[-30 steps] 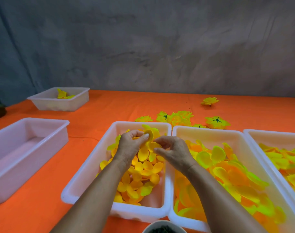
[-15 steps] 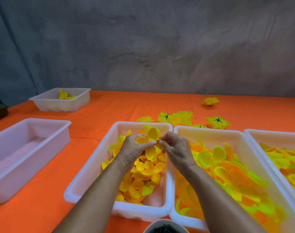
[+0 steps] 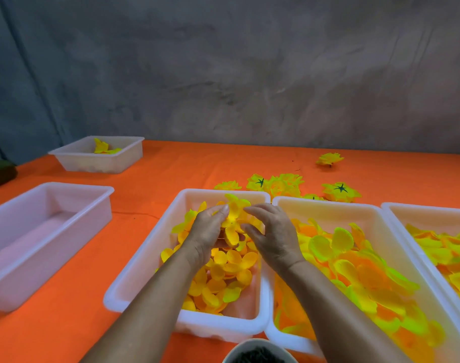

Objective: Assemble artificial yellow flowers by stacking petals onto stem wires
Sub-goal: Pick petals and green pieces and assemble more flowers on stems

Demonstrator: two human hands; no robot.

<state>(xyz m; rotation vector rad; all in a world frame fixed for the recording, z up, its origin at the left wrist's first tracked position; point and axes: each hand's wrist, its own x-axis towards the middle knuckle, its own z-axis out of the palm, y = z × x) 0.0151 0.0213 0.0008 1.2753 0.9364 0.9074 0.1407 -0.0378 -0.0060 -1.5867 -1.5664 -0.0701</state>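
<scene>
We hold the petal cluster (image 3: 234,221) in the curled fingers of our left hand (image 3: 206,231) above the middle tray (image 3: 145,258), while our right hand (image 3: 272,231) hovers just beside it, fingers loosely spread and empty.

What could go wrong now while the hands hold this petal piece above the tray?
The left hand alone seems to hold the petal piece; the right hand looks loose, so it may drop into the similar petals and get lost. A forearm might also knock the bowl at the near edge.
</scene>
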